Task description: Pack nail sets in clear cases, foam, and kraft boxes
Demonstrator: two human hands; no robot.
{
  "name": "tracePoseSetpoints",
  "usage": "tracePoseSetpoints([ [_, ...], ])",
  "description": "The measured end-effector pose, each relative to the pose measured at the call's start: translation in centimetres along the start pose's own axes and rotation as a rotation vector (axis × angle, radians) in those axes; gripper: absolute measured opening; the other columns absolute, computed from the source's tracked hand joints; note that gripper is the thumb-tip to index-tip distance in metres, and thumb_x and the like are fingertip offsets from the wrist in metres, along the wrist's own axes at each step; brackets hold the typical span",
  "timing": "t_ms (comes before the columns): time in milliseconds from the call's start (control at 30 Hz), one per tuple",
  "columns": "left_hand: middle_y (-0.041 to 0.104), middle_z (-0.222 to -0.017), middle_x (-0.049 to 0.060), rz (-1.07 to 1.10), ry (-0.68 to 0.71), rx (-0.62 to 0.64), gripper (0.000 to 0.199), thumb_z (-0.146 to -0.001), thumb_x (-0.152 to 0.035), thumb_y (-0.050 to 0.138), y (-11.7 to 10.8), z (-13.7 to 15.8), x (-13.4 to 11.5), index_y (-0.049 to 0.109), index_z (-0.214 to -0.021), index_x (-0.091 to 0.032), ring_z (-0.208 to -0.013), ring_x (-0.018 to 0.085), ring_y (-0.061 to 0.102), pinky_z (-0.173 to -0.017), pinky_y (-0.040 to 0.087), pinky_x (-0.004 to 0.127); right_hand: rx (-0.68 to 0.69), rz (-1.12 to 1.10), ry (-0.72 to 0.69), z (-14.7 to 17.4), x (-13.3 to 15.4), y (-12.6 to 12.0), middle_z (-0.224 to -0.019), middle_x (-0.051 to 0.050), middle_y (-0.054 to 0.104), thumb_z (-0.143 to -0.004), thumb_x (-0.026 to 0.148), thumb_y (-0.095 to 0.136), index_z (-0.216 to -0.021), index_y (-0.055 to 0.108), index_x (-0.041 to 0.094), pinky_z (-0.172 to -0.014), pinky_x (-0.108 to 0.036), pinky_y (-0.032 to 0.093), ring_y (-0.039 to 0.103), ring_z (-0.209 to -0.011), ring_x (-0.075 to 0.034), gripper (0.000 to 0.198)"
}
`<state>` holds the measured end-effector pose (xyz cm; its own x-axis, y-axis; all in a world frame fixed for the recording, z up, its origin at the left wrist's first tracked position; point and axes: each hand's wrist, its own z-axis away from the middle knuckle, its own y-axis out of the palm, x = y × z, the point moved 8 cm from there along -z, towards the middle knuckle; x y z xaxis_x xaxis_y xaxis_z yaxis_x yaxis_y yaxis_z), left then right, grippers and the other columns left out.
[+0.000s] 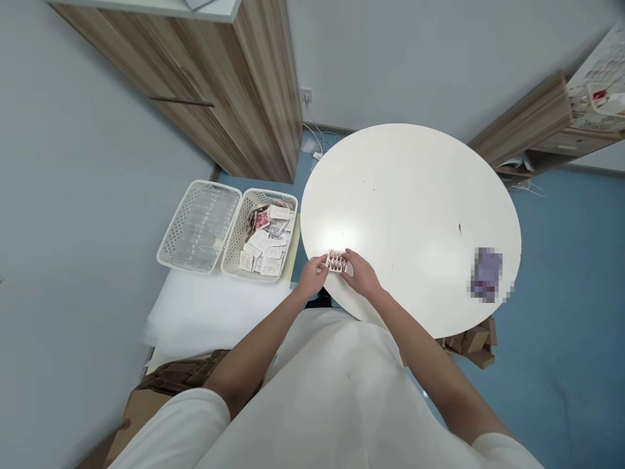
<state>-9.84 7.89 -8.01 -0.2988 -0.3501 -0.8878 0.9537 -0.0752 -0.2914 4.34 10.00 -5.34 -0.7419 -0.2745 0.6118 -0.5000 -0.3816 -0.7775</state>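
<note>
Left hand (312, 277) and right hand (362, 273) each pinch, thumb against fingers, one end of a small pack (337, 261) of glossy brown pieces at the near left edge of the round white desk (415, 195). A blurred purple item (487, 273) lies to the right. Left of the desk, two white baskets (237, 244) stand side by side; behind, a wood-grain cabinet (195, 65), grey walls (390, 58), blue floor (561, 260).
</note>
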Motion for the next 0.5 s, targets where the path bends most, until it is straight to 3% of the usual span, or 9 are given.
tracePoseSetpoints([
  [300, 0.047, -0.106, 0.011, -0.236, -0.046, 0.026, 0.053, -0.071, -0.015, 0.050, -0.7, -1.5, 3.4, 0.043, -0.124, -0.014, -0.088, 0.018, 0.051, -0.076, 0.044, 0.030, 0.079, 0.140, 0.020, -2.8, 0.0, 4.3, -0.131, -0.008, 0.043, -0.075, 0.023, 0.054, -0.117, 0.045, 0.020, -0.085, -0.040, 0.039, 0.045, -0.110, -0.026, 0.044],
  [500, 0.045, -0.111, 0.012, -0.458, 0.061, 0.016, 0.054, -0.075, -0.021, 0.049, -1.1, -1.3, 2.5, 0.038, -0.127, -0.014, -0.106, 0.024, 0.044, -0.092, 0.036, 0.038, 0.052, 0.181, 0.043, -2.7, 0.2, 4.6, -0.139, -0.007, 0.032, -0.077, 0.025, 0.049, -0.122, 0.041, 0.021, -0.084, -0.040, 0.036, 0.040, -0.110, -0.027, 0.046],
])
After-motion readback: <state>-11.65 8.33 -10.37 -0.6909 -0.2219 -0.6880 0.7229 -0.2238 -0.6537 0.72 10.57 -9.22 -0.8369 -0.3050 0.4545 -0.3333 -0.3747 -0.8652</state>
